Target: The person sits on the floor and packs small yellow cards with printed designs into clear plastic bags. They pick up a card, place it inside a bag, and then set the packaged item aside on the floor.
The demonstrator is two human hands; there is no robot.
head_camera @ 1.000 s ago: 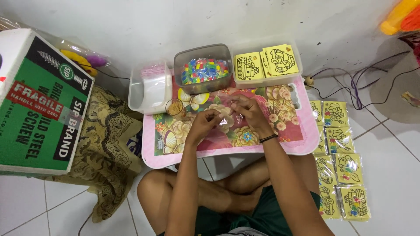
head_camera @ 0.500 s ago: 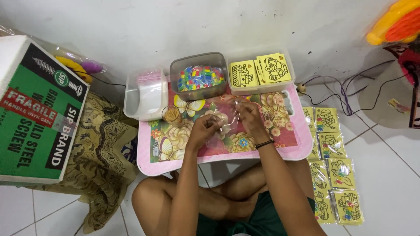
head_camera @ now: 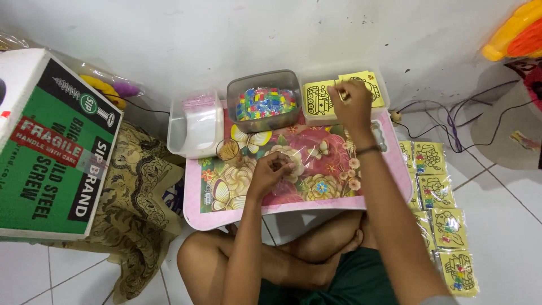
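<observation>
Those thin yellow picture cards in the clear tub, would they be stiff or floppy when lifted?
The thin yellow picture cards look flat and light, so probably easy to lift. The right hand pinches one at its edge; it likely bends a little. Stacked loosely in the clear plastic tub, they may slide apart.

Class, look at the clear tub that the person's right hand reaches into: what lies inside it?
Inside the clear tub lie yellow picture cards with line drawings. The right hand covers part of them, so anything beneath the cards stays hidden.

The right hand (head_camera: 351,104) now reaches up to the yellow cards (head_camera: 322,99), away from the left hand (head_camera: 271,172) and clear bag (head_camera: 307,164).
</observation>
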